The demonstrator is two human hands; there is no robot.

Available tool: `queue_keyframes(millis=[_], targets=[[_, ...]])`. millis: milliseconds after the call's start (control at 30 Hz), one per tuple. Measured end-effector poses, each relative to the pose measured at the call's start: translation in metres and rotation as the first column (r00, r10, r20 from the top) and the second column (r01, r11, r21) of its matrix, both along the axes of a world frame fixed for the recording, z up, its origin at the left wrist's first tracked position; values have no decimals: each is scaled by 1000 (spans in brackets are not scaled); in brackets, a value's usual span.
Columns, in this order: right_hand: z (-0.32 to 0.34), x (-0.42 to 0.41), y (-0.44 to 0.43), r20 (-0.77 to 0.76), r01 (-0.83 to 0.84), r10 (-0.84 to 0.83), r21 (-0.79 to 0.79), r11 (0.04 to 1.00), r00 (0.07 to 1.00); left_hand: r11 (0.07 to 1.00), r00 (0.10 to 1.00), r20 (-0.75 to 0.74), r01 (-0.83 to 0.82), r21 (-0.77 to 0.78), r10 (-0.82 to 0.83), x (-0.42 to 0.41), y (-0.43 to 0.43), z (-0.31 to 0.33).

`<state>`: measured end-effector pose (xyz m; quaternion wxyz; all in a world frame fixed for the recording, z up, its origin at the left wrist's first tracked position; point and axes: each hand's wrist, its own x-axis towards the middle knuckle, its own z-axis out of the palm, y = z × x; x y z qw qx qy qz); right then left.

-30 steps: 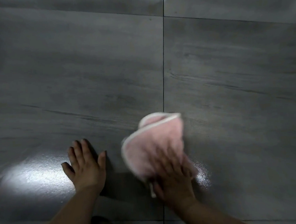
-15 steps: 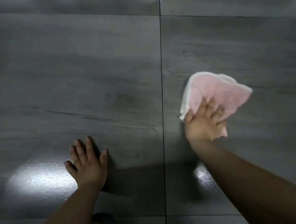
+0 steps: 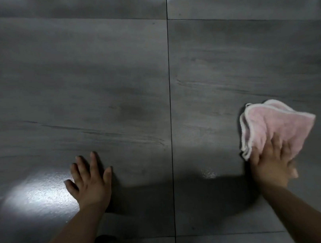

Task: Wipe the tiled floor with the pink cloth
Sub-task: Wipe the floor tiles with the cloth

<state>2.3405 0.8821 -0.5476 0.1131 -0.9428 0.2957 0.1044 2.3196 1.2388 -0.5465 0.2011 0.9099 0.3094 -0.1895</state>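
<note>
Pink cloth (image 3: 274,124) pinned under flat right hand (image 3: 271,163) at frame's right, left hand (image 3: 89,181) splayed empty on glossy tiled floor (image 3: 114,77); wet sheen w/ braced palm could slip.

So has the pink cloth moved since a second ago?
Yes. The pink cloth, under the right hand, has gone rightward: it lay on the vertical grout line a second ago, and is now well right of it, near the frame's edge.
</note>
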Motion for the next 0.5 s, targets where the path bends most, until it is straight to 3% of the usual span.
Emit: queue_keyframes(millis=[33,100,133,200,267,300,333,400,500], targets=[[-3,-7,24,3,3,-3,-18,1000,1000,1000,1000,0,4,1,-4,0,0,0],[-16,-31,84,79,-257,262,-66,964,962,1000,1000,-1,12,2,-12,0,-1,0],[-21,-44,110,126,-469,474,-65,881,871,1000,1000,2,12,0,-12,0,-1,-1],[-28,-66,132,203,-800,798,-92,592,567,1000,1000,14,12,1,-12,-1,-1,-1],[-32,-62,105,214,-932,929,-140,335,302,1000,1000,20,15,0,-15,-2,-1,-2],[-33,-55,81,187,-941,947,-169,293,262,1000,1000,28,13,0,-13,-2,-1,-2],[-31,-51,56,155,-925,938,-181,334,309,1000,999,37,10,4,-11,-2,0,-3],[-24,-53,6,126,-776,799,-188,602,588,1000,998,62,9,2,-9,-2,1,-2],[-8,-64,-17,75,-307,314,-94,947,946,999,996,82,33,6,-33,-5,3,-2]])
